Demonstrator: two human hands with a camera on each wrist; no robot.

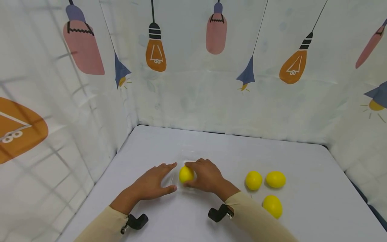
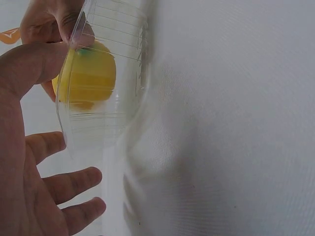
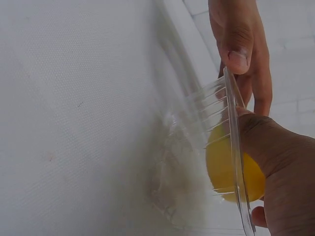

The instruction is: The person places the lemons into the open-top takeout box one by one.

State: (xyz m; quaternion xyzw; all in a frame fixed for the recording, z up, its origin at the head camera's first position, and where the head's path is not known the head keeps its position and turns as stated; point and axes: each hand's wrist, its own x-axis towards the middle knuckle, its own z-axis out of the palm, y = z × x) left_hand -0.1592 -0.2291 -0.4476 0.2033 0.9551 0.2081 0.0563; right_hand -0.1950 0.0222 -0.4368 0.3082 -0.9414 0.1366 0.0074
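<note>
The white desk (image 1: 151, 143) carries a clear plastic container (image 2: 129, 54) between the hands. The left hand (image 1: 149, 185) has a loose grip, fingers spread by the container's left side; contact is hard to tell. The right hand (image 1: 207, 175) grips a yellow lemon (image 1: 185, 174), partly inside the container. Such thin plastic probably slides easily, so best steady its wall with the left hand and release the lemon only once it sits low. To the right rest three other lemons (image 1: 253, 180) (image 1: 275, 179) (image 1: 272, 206), one nearer.
</note>
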